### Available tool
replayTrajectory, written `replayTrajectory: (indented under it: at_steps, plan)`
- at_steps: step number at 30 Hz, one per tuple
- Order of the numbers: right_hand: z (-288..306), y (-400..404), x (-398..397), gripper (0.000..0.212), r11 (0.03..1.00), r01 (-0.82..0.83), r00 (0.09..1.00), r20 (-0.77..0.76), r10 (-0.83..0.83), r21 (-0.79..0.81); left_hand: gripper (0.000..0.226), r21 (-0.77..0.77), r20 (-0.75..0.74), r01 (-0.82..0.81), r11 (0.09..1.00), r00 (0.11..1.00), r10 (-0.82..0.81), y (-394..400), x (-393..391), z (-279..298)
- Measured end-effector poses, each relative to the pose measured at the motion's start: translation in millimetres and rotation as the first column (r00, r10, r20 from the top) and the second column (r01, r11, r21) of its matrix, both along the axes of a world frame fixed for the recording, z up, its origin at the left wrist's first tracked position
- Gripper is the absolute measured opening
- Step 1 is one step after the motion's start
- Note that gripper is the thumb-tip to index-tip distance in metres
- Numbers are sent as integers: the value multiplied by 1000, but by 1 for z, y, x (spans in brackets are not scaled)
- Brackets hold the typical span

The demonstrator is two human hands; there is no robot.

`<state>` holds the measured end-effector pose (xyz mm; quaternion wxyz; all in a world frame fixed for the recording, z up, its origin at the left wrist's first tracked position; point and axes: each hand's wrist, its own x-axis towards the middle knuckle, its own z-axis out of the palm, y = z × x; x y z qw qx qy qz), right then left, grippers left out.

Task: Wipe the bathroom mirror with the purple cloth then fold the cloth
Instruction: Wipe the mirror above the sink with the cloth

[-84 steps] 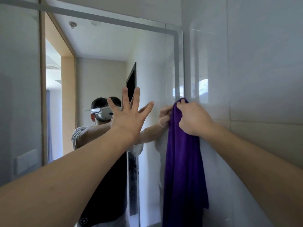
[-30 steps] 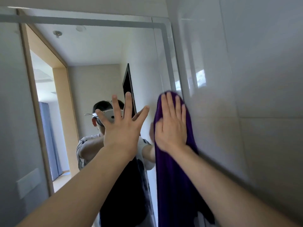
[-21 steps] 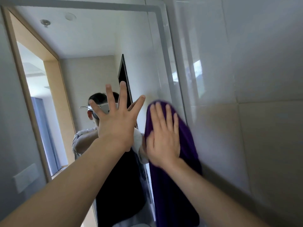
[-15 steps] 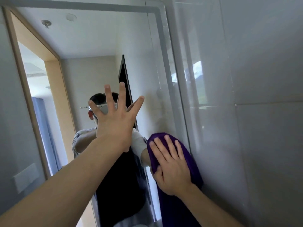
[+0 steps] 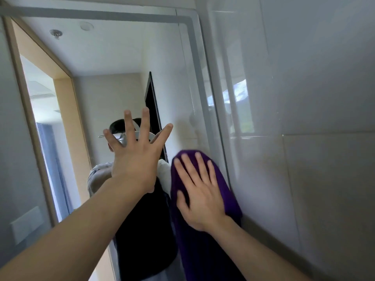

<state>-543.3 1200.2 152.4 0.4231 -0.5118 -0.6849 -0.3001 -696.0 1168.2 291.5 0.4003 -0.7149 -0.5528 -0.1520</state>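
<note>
The bathroom mirror fills the left and middle of the view, with a grey band along its top and right edge. My right hand lies flat with straight fingers on the purple cloth, pressing it against the mirror's right edge. The cloth hangs down below the hand, out of frame. My left hand is raised with fingers spread wide, palm toward the glass, holding nothing; whether it touches the glass I cannot tell.
A glossy grey tiled wall meets the mirror on the right at a tight corner. The mirror reflects a person wearing a headset, a wooden door frame and a dark panel.
My right hand pinched the cloth's top first, then flattened onto it and slid down the mirror's right edge; it now sits slightly higher than half a second ago. The left hand stayed spread.
</note>
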Motion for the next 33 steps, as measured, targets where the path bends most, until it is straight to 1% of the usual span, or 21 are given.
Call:
replayTrajectory:
  at_steps: [2, 4, 6, 8, 9, 10, 11, 12, 14, 15, 16, 17, 19, 23, 26, 28, 30, 33]
  plan:
    - [-22, 5, 17, 84, 999, 47, 999, 21, -47, 0, 157, 0, 4, 2, 1000, 1000, -2, 1, 0, 0]
    - [-15, 10, 28, 87, 995, 99, 995, -29, -99, 8, 158, -7, 5, 1, 1000, 1000, -1, 1, 1, 0]
    - [11, 11, 28, 85, 992, 128, 978, -167, -122, 21, 158, -9, 4, 0, 1000, 1000, 0, 2, 2, 0]
    - [38, 12, 17, 83, 992, 126, 935, -336, -111, 24, 158, -9, 6, 2, 1000, 1000, -2, 3, 2, 0]
    - [47, 11, 9, 82, 993, 121, 911, -400, -102, 20, 159, -10, 6, 3, 1000, 1000, -3, 2, 2, 0]
    - [51, 10, 0, 81, 993, 116, 897, -432, -98, 18, 160, -11, 5, 2, 1000, 1000, -2, 2, 2, 0]
    - [49, 8, -7, 80, 993, 114, 902, -420, -98, 13, 161, -11, 5, 0, 1000, 1000, 0, 2, 2, 0]
    - [41, 7, -13, 79, 994, 107, 929, -358, -96, 11, 161, -13, 5, -3, 1000, 1000, 3, 2, 2, 1]
    - [10, 3, -15, 79, 998, 63, 988, -142, -63, -4, 162, -17, 3, -4, 1000, 1000, 4, 1, 2, 2]
    - [-8, 1, -13, 81, 999, 36, 998, -46, -37, -27, 162, -16, 0, -8, 1000, 1000, 8, 0, 2, 1]
    - [-24, -1, -8, 82, 998, 20, 1000, 15, -19, -58, 162, -11, -5, -17, 1000, 1000, 17, -1, 2, 1]
    - [-37, -2, -3, 83, 996, 14, 999, 46, -10, -91, 162, -3, -14, -29, 1000, 999, 29, -2, 2, 2]
    - [-47, -6, 6, 80, 989, 11, 998, 68, -1, -146, 163, 9, -34, -52, 999, 998, 52, -5, 3, 2]
    - [-34, -25, 16, 79, 978, -15, 992, 123, 42, -207, 161, 12, -90, -80, 997, 993, 81, -15, 0, 5]
    - [-25, -37, 20, 83, 966, -50, 985, 146, 89, -255, 157, 34, -187, -94, 995, 978, 98, -24, -10, 11]
    - [-15, -40, 23, 85, 964, -76, 984, 139, 114, -256, 152, 41, -242, -106, 994, 964, 112, -27, -22, 18]
    - [5, -36, 25, 88, 971, -76, 987, 119, 104, -226, 149, 61, -211, -130, 990, 967, 141, -32, -37, 27]
    - [50, -24, 20, 89, 989, -49, 998, 37, 55, -140, 154, 54, -105, -174, 983, 978, 179, -36, -67, 37]
